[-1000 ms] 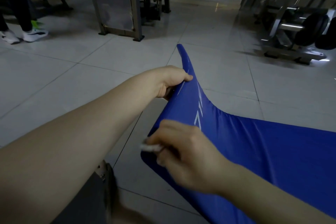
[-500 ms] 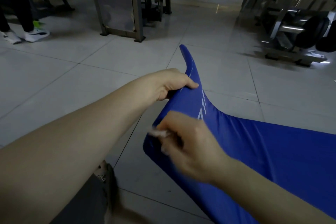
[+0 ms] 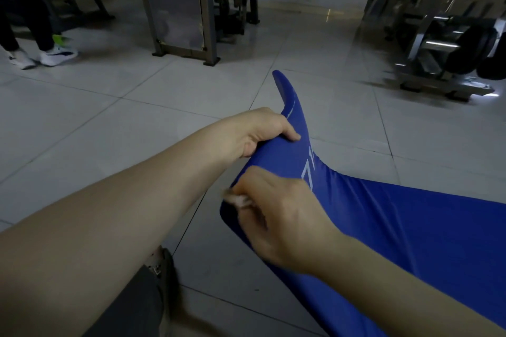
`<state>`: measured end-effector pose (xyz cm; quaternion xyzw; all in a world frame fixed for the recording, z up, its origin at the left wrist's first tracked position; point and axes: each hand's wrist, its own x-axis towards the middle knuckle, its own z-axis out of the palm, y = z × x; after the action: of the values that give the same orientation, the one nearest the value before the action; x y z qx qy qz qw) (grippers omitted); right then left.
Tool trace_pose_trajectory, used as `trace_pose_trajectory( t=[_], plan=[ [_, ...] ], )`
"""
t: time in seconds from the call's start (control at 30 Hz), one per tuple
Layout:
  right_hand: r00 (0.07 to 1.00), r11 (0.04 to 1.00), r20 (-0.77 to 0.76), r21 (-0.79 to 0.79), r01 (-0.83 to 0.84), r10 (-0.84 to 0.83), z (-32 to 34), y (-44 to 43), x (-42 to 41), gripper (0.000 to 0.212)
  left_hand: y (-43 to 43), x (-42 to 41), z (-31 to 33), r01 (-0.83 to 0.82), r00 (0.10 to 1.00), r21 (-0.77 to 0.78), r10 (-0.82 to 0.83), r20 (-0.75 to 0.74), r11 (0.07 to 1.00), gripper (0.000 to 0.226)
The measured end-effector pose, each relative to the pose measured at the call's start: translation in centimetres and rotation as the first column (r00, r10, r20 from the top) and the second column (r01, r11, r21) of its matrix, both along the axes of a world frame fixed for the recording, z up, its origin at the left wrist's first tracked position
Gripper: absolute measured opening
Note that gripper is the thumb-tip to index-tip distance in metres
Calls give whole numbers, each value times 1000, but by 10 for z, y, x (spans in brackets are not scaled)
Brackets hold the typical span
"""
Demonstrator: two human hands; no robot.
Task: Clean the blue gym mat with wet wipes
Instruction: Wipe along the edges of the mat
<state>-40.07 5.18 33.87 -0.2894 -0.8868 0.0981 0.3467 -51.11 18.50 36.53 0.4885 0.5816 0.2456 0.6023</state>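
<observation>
A blue gym mat (image 3: 410, 227) lies on the tiled floor, with its left end lifted off the tiles. My left hand (image 3: 262, 131) grips that raised end, thumb on top of the mat. Just below it, my right hand (image 3: 279, 216) pinches a small crumpled wet wipe (image 3: 238, 200) against the mat's near edge. The wipe is blurred and mostly hidden by my fingers. White lettering runs along the mat beside my right hand.
A metal machine frame (image 3: 178, 8) stands on the floor behind the mat. Weight equipment with dark plates (image 3: 451, 44) is at the back right. Another person's legs and white shoes (image 3: 52, 55) are at the far left. My knee in grey cloth (image 3: 131, 309) is at the bottom.
My right hand has slid the wipe up along the mat's edge toward my left hand. My left hand keeps its grip on the lifted end.
</observation>
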Motion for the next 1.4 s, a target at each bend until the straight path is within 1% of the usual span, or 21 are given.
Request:
trace_pose_trajectory(
  t=[0.03, 0.07, 0.1, 0.17, 0.23, 0.3, 0.37, 0.43, 0.5, 0.6, 0.73, 0.77, 0.83, 0.9, 0.97, 1.03, 1.1, 1.17, 1.27, 1.33, 1.4],
  plan=[
    [997, 998, 36, 29, -63, 62, 1, -1, 0, 11, 1, 0, 0, -3, 1000, -8, 3, 4, 1000, 18],
    [996, 996, 53, 58, -71, 68, 2, 4, 3, 10, 1, -2, 0, -4, 1000, -13, 4, 22, 1000, 17],
    [999, 997, 37, 79, -23, 20, 3, 12, 9, 8, 1, -3, 1, -5, 999, -25, 6, 51, 1000, 14],
    [982, 980, -49, 67, 185, -182, 6, 31, 22, 5, 0, -6, 5, 29, 992, -56, -22, 125, 998, 5],
    [926, 931, -98, 0, 366, -364, 5, 50, 35, 14, -1, -6, 6, 41, 980, -69, -26, 198, 997, 14],
    [889, 895, -105, -81, 440, -446, 1, 58, 40, 22, -3, -3, 6, -26, 978, -51, 35, 204, 998, 4],
    [888, 898, -147, -145, 416, -436, -5, 52, 37, 24, -2, -3, 6, -92, 981, -17, 94, 168, 996, 20],
    [900, 920, -218, -197, 339, -378, -7, 39, 29, 25, 4, -8, 7, -144, 983, 17, 141, 121, 989, 30],
    [919, 942, -249, -220, 253, -305, -4, 30, 25, 25, 11, -15, 11, -196, 976, 27, 192, 106, 980, 37],
    [934, 943, -229, -257, 212, -273, -2, 29, 27, 21, 17, -22, 12, -271, 957, 26, 266, 112, 962, 38],
    [944, 889, -164, -413, 199, -287, -9, 31, 39, 3, 14, -12, 9, -299, 941, 3, 294, 168, 954, 42],
    [942, 881, -171, -433, 191, -288, -11, 30, 41, 2, 12, -9, 9, -284, 940, 5, 277, 200, 959, 42],
    [928, 863, -207, -471, 182, -308, -12, 27, 48, 4, 4, -3, 12, -200, 947, -7, 195, 256, 980, 39],
    [914, 827, -237, -539, 158, -329, -12, 21, 50, 6, -5, -1, 11, -100, 964, -41, 107, 245, 994, 32],
    [923, 817, -209, -554, 159, -322, -15, 9, 48, 19, -15, 0, 5, -36, 981, -58, 47, 189, 998, 29],
    [931, 819, -187, -550, 164, -313, -19, -4, 42, 31, -23, -1, 0, -47, 989, -23, 50, 136, 999, 28],
    [916, 822, -207, -539, 187, -344, -19, -13, 34, 36, -31, -6, 1, -94, 985, -13, 95, 144, 995, 28],
    [875, 814, -253, -534, 229, -412, -12, -16, 26, 36, -38, -12, 7, -103, 972, -54, 112, 204, 993, 29],
    [761, 782, -368, -557, 280, -534, 5, -18, 16, 33, -51, -23, 16, 27, 948, -40, -13, 318, 999, 29],
    [695, 779, -426, -541, 317, -579, 15, -22, 8, 33, -62, -29, 17, 141, 944, -30, -126, 306, 990, 32],
    [674, 780, -435, -510, 362, -597, 22, -26, -4, 30, -72, -30, 17, 216, 945, -32, -201, 259, 976, 27]
  ],
)
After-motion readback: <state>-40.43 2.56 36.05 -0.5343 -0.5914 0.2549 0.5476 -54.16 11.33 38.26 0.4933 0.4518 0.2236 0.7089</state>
